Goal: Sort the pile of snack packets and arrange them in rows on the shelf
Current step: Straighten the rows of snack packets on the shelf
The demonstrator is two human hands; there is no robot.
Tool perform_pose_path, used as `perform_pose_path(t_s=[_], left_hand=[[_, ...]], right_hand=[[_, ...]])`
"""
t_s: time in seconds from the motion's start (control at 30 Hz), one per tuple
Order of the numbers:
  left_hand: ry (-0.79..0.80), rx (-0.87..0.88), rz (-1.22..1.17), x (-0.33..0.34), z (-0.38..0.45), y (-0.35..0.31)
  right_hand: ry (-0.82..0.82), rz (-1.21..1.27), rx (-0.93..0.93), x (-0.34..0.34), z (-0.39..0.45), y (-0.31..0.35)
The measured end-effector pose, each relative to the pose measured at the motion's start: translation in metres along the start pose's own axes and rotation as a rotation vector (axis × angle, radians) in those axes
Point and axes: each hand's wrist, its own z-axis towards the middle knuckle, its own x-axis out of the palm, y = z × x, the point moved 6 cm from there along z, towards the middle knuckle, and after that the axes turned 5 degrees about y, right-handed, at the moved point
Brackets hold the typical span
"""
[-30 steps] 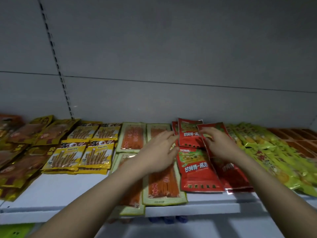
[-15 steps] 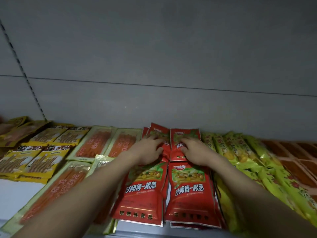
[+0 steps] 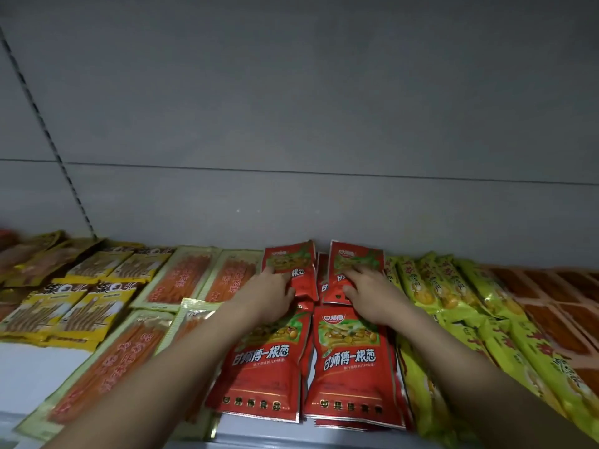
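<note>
Left hand (image 3: 272, 294) lay flat, fingers extended, on the rear left red packet (image 3: 293, 265). Right hand (image 3: 369, 293) pressed likewise, fingers spread and straight, on the rear right red packet (image 3: 355, 264). Both packets leaned near the shelf's grey back wall (image 3: 291, 124). Just in front of those two lay the front red packets (image 3: 353, 361), side by side near the shelf edge (image 3: 42, 364). Left of the red packets: orange stick packets (image 3: 181, 277), then yellow packets (image 3: 94, 306). Right of the red packets: green-yellow packets (image 3: 453, 293).
</note>
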Motion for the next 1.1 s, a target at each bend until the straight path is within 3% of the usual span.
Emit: perform_pose_path(t_s=[0.3, 0.47, 0.6, 0.77, 0.9, 1.0, 1.1], left_hand=[[-0.025, 0.100, -0.112, -0.002, 0.004, 0.008], [-0.042, 0.107, -0.159, -0.002, 0.000, 0.004], [-0.011, 0.111, -0.145, -0.002, 0.004, 0.001], [-0.060, 0.118, -0.113, -0.005, 0.000, 0.002], [-0.159, 0.282, -0.098, -0.019, -0.029, -0.005], [-0.058, 0.488, -0.110, -0.017, -0.075, -0.013], [0.131, 0.517, 0.001, 0.005, -0.112, -0.011]], right_hand=[[0.021, 0.041, -0.026, 0.002, -0.004, 0.012], [-0.060, 0.017, -0.014, -0.004, -0.016, 0.014], [0.003, -0.023, 0.004, 0.004, -0.016, 0.018], [-0.086, 0.068, -0.018, -0.008, -0.026, 0.026], [-0.149, 0.111, -0.132, -0.022, -0.054, 0.047], [-0.025, 0.132, -0.231, -0.021, -0.087, 0.061], [0.221, 0.030, -0.243, 0.001, -0.117, 0.065]])
